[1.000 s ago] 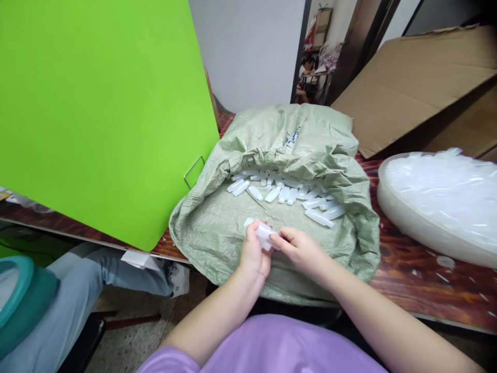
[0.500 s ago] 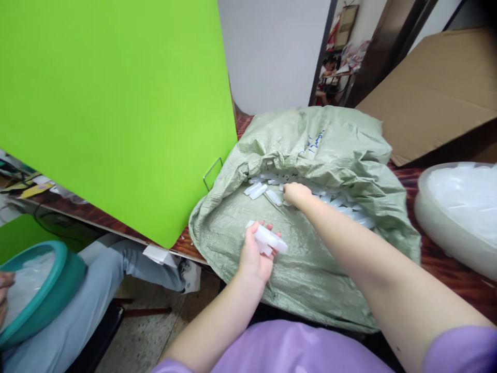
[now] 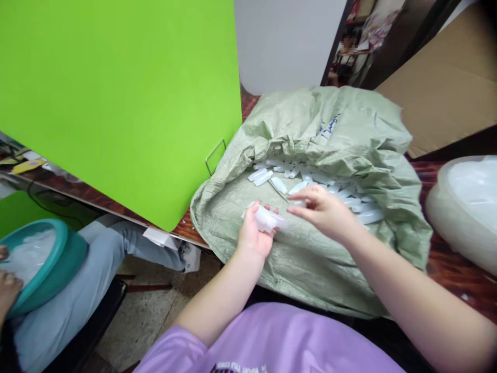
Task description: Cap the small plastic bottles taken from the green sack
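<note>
My left hand (image 3: 256,233) is wrapped round a small bunch of translucent white plastic tubes (image 3: 267,219), held over the front part of a pale green woven sack (image 3: 310,274). Just right of it is my right hand (image 3: 320,210), its thumb and fingers apart, with nothing visible between the fingertips. Many more loose tubes (image 3: 367,212) spill from the sack's open mouth, behind my right hand. A few tubes (image 3: 261,176) lie at the left of that pile.
A large green board (image 3: 128,103) stands at the left, with a wire handle (image 3: 215,157) near its edge. To the right are a cardboard box (image 3: 450,88) and a whitish tub (image 3: 458,217). A seated person's hands (image 3: 8,285) are at a teal basin (image 3: 58,274).
My right hand has drawn back from the tube pile toward my left hand, and its fingers have spread. My left hand still holds its tubes. The view has shifted slightly.
</note>
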